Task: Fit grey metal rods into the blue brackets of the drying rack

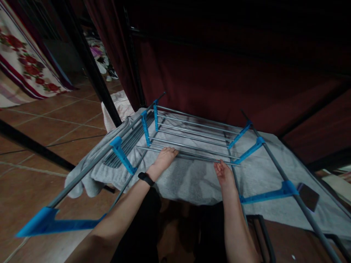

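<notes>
Rack point(192, 138), of grey metal tubes and blue brackets point(123, 157), lies on a grey blanket point(175, 182) in front of the person, between and beyond the forearms. The left hand point(165, 157), with a black watch point(146, 179) at the wrist, is partly closed, its fingers curled over the nearest crossrods point(196, 157) left of their middle. The right hand point(223, 172) is half open, fingers loosely bent, fingertips at the same rods near their right end; whether it grips them cannot be told.

Further crossrods span the frame behind the hands, between the left side tube point(82, 174) and the right side tube point(276, 162). The nearest bracket on each side has no crossrod at it. A bundle of loose rods point(131, 142) lies on the blanket at left, partly behind the left side tube. A dark phone point(308, 197) lies on the blanket at right, just beside the right side tube. A dark red curtain point(219, 91) hangs behind; tiled floor point(79, 122) shows at left.
</notes>
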The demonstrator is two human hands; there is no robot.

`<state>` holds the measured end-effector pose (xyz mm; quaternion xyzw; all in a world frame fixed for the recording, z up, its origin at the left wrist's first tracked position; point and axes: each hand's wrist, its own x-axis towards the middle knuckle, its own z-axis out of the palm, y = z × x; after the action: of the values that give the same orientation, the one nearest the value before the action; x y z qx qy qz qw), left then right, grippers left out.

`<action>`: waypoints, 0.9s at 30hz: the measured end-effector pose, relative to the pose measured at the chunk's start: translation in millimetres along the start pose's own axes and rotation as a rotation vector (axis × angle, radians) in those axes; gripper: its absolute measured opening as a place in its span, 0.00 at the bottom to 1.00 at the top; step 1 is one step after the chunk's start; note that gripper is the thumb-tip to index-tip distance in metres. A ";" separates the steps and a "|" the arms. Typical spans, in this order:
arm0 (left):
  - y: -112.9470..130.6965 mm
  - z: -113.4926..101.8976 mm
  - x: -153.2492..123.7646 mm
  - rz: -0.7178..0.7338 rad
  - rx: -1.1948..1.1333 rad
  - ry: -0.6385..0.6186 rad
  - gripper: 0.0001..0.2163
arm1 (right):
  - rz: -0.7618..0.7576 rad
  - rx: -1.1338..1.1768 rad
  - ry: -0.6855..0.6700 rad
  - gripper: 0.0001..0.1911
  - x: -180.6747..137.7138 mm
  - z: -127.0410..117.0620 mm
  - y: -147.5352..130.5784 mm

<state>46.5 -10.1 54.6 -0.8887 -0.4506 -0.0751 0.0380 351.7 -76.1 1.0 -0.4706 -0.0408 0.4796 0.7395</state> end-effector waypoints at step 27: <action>-40.4 34.4 -18.8 -0.150 -0.227 -0.041 0.14 | -0.088 0.017 0.088 0.09 9.6 -16.1 -9.3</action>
<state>6.4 3.5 17.5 -0.8525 -0.5051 -0.1102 -0.0775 371.3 -80.4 -4.8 -0.4827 -0.0249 0.4257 0.7650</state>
